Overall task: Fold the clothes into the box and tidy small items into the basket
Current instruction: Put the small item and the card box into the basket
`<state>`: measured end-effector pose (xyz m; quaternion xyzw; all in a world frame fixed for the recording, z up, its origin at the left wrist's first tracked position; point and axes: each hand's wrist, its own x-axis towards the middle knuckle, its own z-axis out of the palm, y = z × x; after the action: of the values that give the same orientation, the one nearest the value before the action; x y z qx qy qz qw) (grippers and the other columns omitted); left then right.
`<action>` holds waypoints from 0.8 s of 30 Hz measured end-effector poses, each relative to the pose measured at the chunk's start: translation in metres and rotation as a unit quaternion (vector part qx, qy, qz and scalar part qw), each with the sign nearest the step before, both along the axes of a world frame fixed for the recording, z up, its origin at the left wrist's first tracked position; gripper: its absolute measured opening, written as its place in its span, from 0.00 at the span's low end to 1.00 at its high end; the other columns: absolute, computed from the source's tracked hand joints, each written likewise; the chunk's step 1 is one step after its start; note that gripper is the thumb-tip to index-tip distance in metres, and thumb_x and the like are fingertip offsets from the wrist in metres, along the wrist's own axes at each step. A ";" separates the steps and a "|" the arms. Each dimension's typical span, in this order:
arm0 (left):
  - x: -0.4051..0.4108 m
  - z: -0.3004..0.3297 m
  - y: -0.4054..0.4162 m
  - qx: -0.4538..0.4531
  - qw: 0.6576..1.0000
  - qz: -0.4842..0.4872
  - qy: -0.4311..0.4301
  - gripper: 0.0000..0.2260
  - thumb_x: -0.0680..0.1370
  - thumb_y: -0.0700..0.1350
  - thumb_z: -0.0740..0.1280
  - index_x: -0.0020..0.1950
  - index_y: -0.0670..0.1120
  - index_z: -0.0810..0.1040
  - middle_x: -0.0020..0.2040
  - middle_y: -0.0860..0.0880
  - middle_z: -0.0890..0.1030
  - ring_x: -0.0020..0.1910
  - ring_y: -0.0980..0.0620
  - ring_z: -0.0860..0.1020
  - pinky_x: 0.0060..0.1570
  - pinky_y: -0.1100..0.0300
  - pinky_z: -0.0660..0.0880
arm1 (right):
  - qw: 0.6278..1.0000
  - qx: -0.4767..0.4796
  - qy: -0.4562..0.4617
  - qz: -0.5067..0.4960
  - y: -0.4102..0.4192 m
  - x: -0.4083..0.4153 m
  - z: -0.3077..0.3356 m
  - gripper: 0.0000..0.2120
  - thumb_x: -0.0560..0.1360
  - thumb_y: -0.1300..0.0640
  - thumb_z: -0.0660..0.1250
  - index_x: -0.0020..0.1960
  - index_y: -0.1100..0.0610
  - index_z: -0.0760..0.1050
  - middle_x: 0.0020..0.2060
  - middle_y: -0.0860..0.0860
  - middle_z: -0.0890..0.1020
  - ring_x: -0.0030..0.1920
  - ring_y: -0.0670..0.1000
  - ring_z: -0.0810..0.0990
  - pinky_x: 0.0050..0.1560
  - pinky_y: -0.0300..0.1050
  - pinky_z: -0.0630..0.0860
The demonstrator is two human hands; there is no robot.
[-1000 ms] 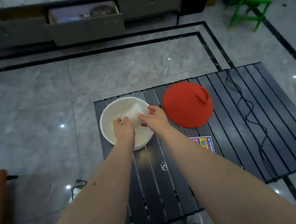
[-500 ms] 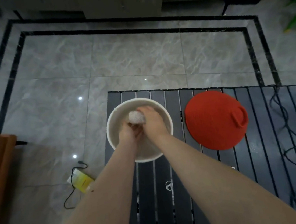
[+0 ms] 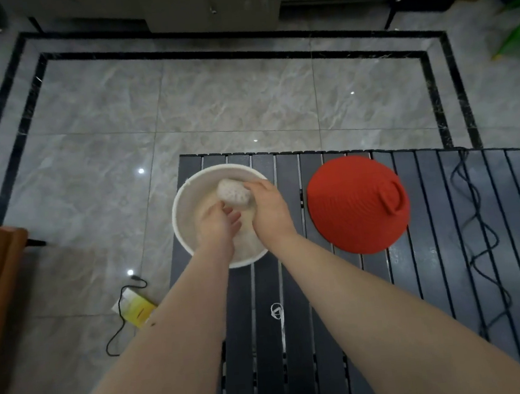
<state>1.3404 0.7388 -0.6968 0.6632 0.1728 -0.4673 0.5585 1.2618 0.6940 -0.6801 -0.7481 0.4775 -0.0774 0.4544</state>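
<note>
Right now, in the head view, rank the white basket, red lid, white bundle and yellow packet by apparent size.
1. Red lid and white basket: too alike to separate.
2. Yellow packet and white bundle: also close, and hands partly cover the bundle.

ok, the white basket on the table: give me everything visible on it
The white basket is round and open-topped, with a thick rolled rim and a pale, woven-looking inside. It stands upright near the left far corner of the black slatted table, apart from the red lid to its right. Both hands reach inside: the right hand touches a small white knobbly item, and the left hand lies open beside it. The forearms hide its near rim.
</note>
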 end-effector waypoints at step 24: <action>-0.209 -0.043 0.046 0.097 0.822 -0.501 -0.251 0.12 0.78 0.39 0.61 0.61 0.42 0.76 0.51 0.48 0.79 0.43 0.55 0.74 0.30 0.71 0.65 | 0.938 0.096 0.128 -0.308 0.080 -0.239 -0.039 0.23 0.77 0.57 0.65 0.69 0.63 0.63 0.63 0.59 0.73 0.62 0.58 0.73 0.61 0.50 0.71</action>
<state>1.1316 0.7850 -0.7397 0.8034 -0.2854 -0.4810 0.2044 1.0226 0.7740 -0.7186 -0.5207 0.7437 -0.0707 0.4133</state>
